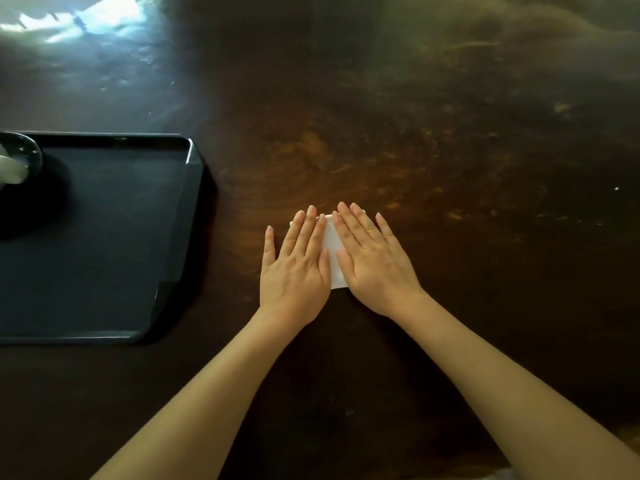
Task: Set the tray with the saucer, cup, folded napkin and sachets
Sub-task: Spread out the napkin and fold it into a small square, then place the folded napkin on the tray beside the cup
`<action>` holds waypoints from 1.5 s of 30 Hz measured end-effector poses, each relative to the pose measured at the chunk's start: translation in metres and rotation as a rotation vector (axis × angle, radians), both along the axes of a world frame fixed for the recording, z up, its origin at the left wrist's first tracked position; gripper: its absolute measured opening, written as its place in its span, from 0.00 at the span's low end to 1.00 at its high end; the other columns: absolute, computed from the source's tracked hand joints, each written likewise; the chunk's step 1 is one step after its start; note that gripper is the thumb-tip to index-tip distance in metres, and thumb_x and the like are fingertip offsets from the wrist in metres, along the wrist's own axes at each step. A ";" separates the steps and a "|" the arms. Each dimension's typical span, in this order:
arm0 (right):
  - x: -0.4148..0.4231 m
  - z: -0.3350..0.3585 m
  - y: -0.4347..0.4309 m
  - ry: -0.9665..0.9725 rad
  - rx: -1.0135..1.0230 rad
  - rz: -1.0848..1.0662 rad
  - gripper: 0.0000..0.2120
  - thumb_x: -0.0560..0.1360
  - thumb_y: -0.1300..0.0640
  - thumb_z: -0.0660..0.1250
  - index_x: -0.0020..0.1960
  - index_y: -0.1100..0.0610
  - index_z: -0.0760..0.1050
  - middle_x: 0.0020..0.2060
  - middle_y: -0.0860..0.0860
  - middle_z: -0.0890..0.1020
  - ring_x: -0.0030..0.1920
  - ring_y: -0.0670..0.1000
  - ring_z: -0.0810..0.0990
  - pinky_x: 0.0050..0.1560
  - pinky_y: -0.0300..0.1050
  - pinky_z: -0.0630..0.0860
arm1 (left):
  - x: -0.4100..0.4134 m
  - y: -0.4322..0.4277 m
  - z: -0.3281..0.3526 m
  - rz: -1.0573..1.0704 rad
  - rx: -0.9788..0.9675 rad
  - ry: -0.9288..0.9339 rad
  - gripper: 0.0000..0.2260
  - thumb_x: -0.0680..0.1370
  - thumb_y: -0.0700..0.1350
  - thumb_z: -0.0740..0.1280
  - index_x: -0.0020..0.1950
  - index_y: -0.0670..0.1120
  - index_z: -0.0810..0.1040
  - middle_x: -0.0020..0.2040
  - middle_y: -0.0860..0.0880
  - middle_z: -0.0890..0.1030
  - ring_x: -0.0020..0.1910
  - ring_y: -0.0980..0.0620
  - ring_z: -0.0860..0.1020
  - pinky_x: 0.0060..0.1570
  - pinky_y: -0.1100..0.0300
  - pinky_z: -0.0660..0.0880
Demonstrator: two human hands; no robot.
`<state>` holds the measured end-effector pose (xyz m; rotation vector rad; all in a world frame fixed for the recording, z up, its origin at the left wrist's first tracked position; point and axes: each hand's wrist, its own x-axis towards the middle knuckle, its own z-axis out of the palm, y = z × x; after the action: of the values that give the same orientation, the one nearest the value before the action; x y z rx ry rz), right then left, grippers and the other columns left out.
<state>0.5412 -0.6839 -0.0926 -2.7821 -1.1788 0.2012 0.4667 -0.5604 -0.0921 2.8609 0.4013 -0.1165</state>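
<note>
Well off to the left of both hands, the dark tray lies on the wooden table, mostly bare; at its far left corner a dark saucer carries a white cup, both cut by the picture's edge. Between and under the palms lies the white napkin, flat on the table, only a narrow strip showing. Left hand and right hand are spread flat, fingers extended, pressing down on it side by side.
</note>
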 end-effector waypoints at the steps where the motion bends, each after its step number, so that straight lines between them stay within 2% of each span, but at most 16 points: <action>1: -0.001 0.000 -0.001 0.000 0.001 -0.002 0.26 0.79 0.48 0.39 0.76 0.53 0.40 0.77 0.49 0.44 0.75 0.45 0.39 0.73 0.46 0.36 | 0.000 0.002 0.000 -0.007 0.005 0.010 0.22 0.80 0.53 0.38 0.72 0.52 0.34 0.72 0.56 0.33 0.73 0.58 0.33 0.73 0.50 0.33; 5: -0.003 0.001 -0.008 -0.004 -0.003 -0.003 0.26 0.79 0.48 0.38 0.75 0.53 0.40 0.76 0.48 0.43 0.75 0.46 0.38 0.73 0.46 0.36 | 0.001 0.005 0.002 -0.041 -0.030 0.011 0.23 0.81 0.53 0.40 0.73 0.52 0.35 0.73 0.56 0.34 0.73 0.58 0.34 0.73 0.50 0.33; 9: -0.001 0.003 -0.011 0.025 -0.005 -0.003 0.27 0.78 0.47 0.35 0.75 0.52 0.39 0.75 0.46 0.39 0.74 0.45 0.35 0.73 0.46 0.35 | 0.002 0.013 0.013 -0.103 0.045 0.066 0.24 0.81 0.53 0.42 0.76 0.52 0.41 0.78 0.54 0.43 0.76 0.56 0.41 0.74 0.49 0.37; 11: 0.000 0.004 -0.010 0.085 0.002 -0.013 0.25 0.80 0.48 0.38 0.75 0.51 0.38 0.74 0.44 0.38 0.73 0.43 0.34 0.72 0.45 0.33 | 0.015 0.018 0.025 -0.159 0.110 0.082 0.23 0.81 0.51 0.47 0.76 0.49 0.49 0.77 0.49 0.54 0.76 0.50 0.53 0.74 0.49 0.49; 14: 0.001 0.007 -0.010 0.167 0.072 -0.041 0.25 0.81 0.49 0.44 0.76 0.50 0.41 0.76 0.44 0.41 0.72 0.42 0.34 0.72 0.43 0.33 | 0.048 0.021 0.040 -0.234 0.144 0.052 0.18 0.80 0.50 0.54 0.68 0.45 0.65 0.65 0.44 0.69 0.63 0.46 0.68 0.60 0.53 0.67; 19: 0.001 0.008 -0.016 0.196 0.134 -0.005 0.30 0.80 0.47 0.50 0.76 0.51 0.40 0.77 0.46 0.42 0.73 0.41 0.36 0.76 0.48 0.41 | 0.087 0.026 0.057 -0.151 -0.213 0.390 0.21 0.78 0.53 0.59 0.66 0.42 0.66 0.62 0.43 0.73 0.56 0.45 0.75 0.50 0.55 0.72; 23: -0.006 0.011 -0.017 0.149 0.195 -0.205 0.37 0.77 0.40 0.56 0.76 0.53 0.41 0.77 0.50 0.44 0.76 0.48 0.43 0.74 0.47 0.43 | 0.081 0.029 0.073 -0.231 -0.215 0.538 0.16 0.81 0.50 0.54 0.63 0.42 0.71 0.59 0.44 0.76 0.53 0.47 0.75 0.51 0.56 0.71; 26: -0.023 0.017 -0.013 0.160 0.422 -0.533 0.39 0.73 0.38 0.61 0.75 0.54 0.50 0.75 0.53 0.57 0.74 0.52 0.56 0.70 0.48 0.60 | 0.058 0.036 0.080 -0.114 -0.507 0.394 0.08 0.81 0.48 0.54 0.55 0.47 0.69 0.54 0.45 0.75 0.49 0.50 0.75 0.49 0.55 0.72; 29: -0.031 0.040 0.000 0.452 0.752 -0.813 0.33 0.74 0.37 0.60 0.70 0.56 0.60 0.64 0.54 0.71 0.61 0.51 0.73 0.56 0.45 0.75 | 0.033 0.045 0.093 0.057 -0.877 0.190 0.08 0.81 0.49 0.56 0.58 0.49 0.68 0.55 0.46 0.75 0.53 0.47 0.76 0.56 0.50 0.75; 32: -0.027 0.077 0.024 0.710 0.932 -0.883 0.25 0.76 0.36 0.52 0.53 0.56 0.71 0.48 0.52 0.79 0.42 0.45 0.78 0.41 0.39 0.75 | 0.013 0.052 0.112 0.125 -1.211 0.031 0.11 0.81 0.48 0.56 0.63 0.51 0.67 0.56 0.47 0.75 0.55 0.48 0.76 0.56 0.51 0.76; 34: -0.025 0.099 0.041 0.687 0.977 -0.884 0.24 0.77 0.37 0.51 0.50 0.56 0.72 0.43 0.50 0.78 0.40 0.46 0.78 0.38 0.38 0.74 | 0.002 0.056 0.124 0.139 -1.373 -0.019 0.13 0.81 0.46 0.57 0.65 0.51 0.66 0.56 0.48 0.75 0.55 0.49 0.75 0.52 0.53 0.77; 37: -0.030 0.123 0.068 0.520 0.961 -0.802 0.22 0.78 0.40 0.52 0.52 0.56 0.73 0.43 0.49 0.78 0.38 0.44 0.76 0.34 0.34 0.71 | -0.013 0.070 0.140 0.257 -1.541 -0.103 0.13 0.80 0.50 0.58 0.63 0.51 0.70 0.57 0.48 0.76 0.55 0.49 0.77 0.51 0.53 0.78; 39: -0.041 0.133 0.087 0.429 0.944 -0.716 0.20 0.79 0.41 0.52 0.52 0.56 0.73 0.43 0.47 0.77 0.36 0.42 0.75 0.33 0.33 0.70 | -0.020 0.082 0.151 0.397 -1.501 -0.210 0.15 0.78 0.55 0.59 0.61 0.49 0.72 0.55 0.47 0.78 0.53 0.48 0.78 0.53 0.51 0.78; 40: -0.048 0.136 0.099 0.409 0.940 -0.683 0.19 0.78 0.41 0.53 0.52 0.55 0.73 0.43 0.47 0.77 0.36 0.42 0.75 0.33 0.32 0.70 | -0.024 0.089 0.154 0.459 -1.389 -0.274 0.16 0.78 0.56 0.59 0.60 0.48 0.73 0.54 0.46 0.79 0.52 0.48 0.79 0.52 0.51 0.79; 43: -0.071 0.141 0.135 0.332 0.918 -0.631 0.17 0.79 0.41 0.52 0.47 0.53 0.72 0.40 0.46 0.77 0.36 0.43 0.77 0.34 0.34 0.74 | -0.040 0.113 0.158 0.546 -0.983 -0.481 0.16 0.79 0.56 0.55 0.53 0.46 0.74 0.45 0.50 0.78 0.44 0.53 0.77 0.41 0.60 0.76; 45: -0.087 0.145 0.161 0.215 0.872 -0.589 0.20 0.79 0.41 0.51 0.44 0.54 0.72 0.37 0.47 0.77 0.36 0.45 0.78 0.35 0.37 0.75 | -0.058 0.133 0.159 0.568 -0.838 -0.570 0.14 0.81 0.54 0.53 0.50 0.46 0.73 0.39 0.53 0.74 0.38 0.57 0.73 0.34 0.64 0.69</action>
<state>0.4546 -0.5232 0.0524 -2.1075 -0.2396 -0.0638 0.4087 -0.4271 0.0668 1.7708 0.7815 0.4983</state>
